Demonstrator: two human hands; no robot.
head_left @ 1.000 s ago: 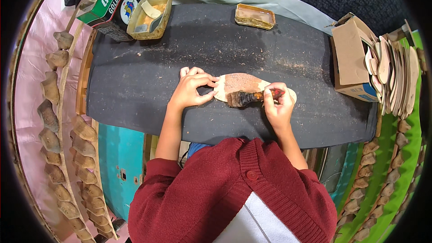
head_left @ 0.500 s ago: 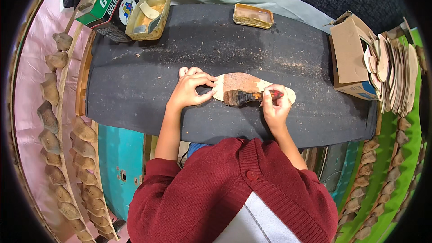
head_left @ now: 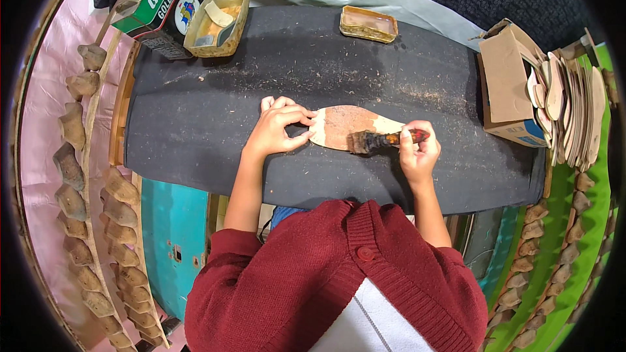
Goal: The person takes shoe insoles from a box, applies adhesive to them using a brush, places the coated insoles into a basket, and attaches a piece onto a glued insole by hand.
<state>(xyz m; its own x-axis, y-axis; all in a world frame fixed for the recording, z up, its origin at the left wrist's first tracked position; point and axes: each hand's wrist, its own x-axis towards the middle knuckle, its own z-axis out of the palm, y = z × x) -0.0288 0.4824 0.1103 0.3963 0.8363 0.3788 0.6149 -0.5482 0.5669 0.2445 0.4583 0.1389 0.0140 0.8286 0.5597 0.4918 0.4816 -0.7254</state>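
A pale insole (head_left: 345, 119) lies flat on the dark table, with a wet-looking brownish coat over its middle part. My left hand (head_left: 277, 129) pinches its left end between thumb and fingers, pressing it to the table. Held in my right hand (head_left: 419, 156) is a paintbrush (head_left: 378, 141) with a dark, stained handle. Its bristles point left and rest on the insole's near edge, right of the middle. The brush and my right hand cover part of the insole's right end.
At the back left stand a metal can (head_left: 160, 13) and a yellowish tray (head_left: 236, 29) with flat pieces in it. A shallow tray (head_left: 368, 31) sits at the back. On the right, a cardboard box (head_left: 508, 81) holds stacked insoles (head_left: 577, 107). Racks of shoe lasts (head_left: 73, 166) flank the table (head_left: 195, 117).
My right hand has drawn the brush to the right along the insole, uncovering more of its coated middle. My left hand stays at the left end.
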